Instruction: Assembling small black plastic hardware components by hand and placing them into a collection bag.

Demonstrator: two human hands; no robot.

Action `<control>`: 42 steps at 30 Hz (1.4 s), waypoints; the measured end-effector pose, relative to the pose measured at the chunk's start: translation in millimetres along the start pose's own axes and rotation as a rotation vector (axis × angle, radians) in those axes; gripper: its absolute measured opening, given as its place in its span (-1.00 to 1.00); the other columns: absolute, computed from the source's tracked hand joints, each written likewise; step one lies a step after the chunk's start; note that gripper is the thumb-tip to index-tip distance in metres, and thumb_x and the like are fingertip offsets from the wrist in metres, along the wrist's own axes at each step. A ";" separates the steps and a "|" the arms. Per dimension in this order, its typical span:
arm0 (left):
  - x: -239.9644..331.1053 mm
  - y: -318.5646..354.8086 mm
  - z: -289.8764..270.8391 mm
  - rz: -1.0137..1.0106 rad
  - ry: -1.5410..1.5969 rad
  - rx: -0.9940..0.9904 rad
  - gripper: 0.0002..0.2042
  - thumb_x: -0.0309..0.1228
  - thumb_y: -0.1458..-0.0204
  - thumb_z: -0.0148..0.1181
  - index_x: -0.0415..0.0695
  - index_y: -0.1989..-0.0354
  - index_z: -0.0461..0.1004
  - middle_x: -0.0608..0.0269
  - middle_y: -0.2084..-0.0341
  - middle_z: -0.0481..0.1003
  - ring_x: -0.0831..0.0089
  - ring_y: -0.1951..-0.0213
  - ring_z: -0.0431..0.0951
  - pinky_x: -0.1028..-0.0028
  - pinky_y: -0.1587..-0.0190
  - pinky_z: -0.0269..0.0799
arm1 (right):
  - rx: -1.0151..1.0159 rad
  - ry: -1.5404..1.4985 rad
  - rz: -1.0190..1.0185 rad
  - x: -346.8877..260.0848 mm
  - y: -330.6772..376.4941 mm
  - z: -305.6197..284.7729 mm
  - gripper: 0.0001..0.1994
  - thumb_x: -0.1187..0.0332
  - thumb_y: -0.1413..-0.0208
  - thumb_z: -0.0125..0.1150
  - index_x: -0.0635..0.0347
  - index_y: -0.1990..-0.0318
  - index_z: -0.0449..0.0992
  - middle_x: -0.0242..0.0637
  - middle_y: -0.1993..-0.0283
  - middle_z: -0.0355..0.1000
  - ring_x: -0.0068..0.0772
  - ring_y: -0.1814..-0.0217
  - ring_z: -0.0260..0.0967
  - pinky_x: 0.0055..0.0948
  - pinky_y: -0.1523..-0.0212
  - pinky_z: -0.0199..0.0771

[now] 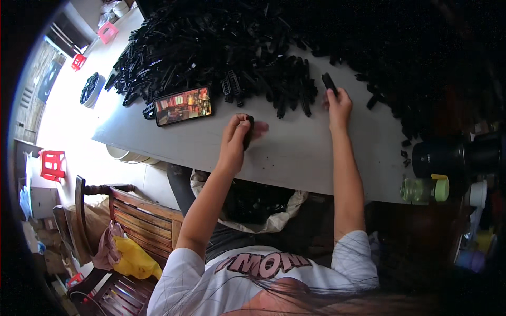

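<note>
On the near side of the left hand (235, 136), a pale sack (289, 209) is gaping beneath the grey worktop (295, 152). That hand is gripping a dark piece (249, 134), partly hidden by its grasp. The right hand (340, 107) is pinching a slim, straight black bar (328, 82), its end jutting forward. Beyond both hands, a heap of black parts (211, 60) is spreading.

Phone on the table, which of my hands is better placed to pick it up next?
Your left hand, probably: it is nearer the phone, while your right hand is farther away. Each holds a black piece, so the left would likely need freeing first.
</note>
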State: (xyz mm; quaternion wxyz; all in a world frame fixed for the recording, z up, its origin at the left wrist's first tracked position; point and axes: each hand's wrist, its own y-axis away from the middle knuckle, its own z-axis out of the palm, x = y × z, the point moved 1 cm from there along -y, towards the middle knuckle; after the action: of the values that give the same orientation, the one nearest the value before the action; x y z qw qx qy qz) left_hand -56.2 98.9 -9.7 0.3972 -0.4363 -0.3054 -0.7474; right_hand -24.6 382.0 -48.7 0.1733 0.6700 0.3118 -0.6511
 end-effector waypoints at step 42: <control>45.9 15.2 15.5 0.568 -1.362 -0.507 -0.61 -0.35 0.10 0.20 -0.16 0.06 0.36 0.03 0.08 0.33 0.03 0.03 0.31 0.21 -0.01 0.25 | 0.073 0.402 -0.196 -40.8 47.3 -95.2 -0.65 0.31 -0.10 0.09 0.23 -0.03 0.35 -0.19 -0.05 0.33 -0.30 -0.14 0.23 -0.38 -0.12 0.19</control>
State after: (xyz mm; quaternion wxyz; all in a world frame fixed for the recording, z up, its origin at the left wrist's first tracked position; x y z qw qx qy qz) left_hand -50.8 88.7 39.8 0.1865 -0.9380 -0.1786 -0.2313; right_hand 80.4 399.6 -8.2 0.0191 0.7587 0.3798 -0.5289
